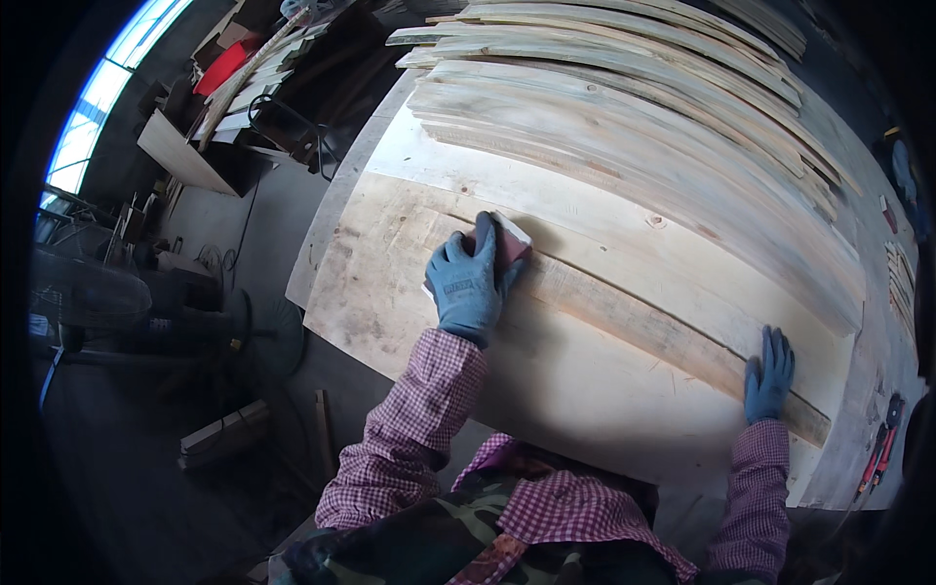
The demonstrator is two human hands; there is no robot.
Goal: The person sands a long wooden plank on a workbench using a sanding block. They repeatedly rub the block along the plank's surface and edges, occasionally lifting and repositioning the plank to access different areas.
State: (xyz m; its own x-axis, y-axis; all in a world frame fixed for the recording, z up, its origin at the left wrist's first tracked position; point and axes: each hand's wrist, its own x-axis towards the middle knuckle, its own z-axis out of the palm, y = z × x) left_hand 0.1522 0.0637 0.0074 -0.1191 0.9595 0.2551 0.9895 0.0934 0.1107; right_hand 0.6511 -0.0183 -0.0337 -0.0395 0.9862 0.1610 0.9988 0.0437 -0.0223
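A long, narrow wooden board (pixel 643 328) lies slantwise across the pale worktable, running from the upper left to the lower right. My left hand (pixel 466 285), in a blue-grey work glove, is closed on a piece of reddish-brown sandpaper (pixel 511 244) with a whitish edge, pressed onto the board toward its left end. The fingers partly cover the sandpaper, and its underside is hidden. Near the board's right end, my right hand (pixel 769 378) in a matching glove rests flat on the wood with its fingers stretched out.
Several long planks (pixel 624 127) are stacked along the table's far side. Red-handled pliers (pixel 882 444) lie at the right edge of the worktable (pixel 604 390). A fan (pixel 97 292) stands on the floor to the left, with scrap wood (pixel 224 434) nearby and more boards leaning farther back.
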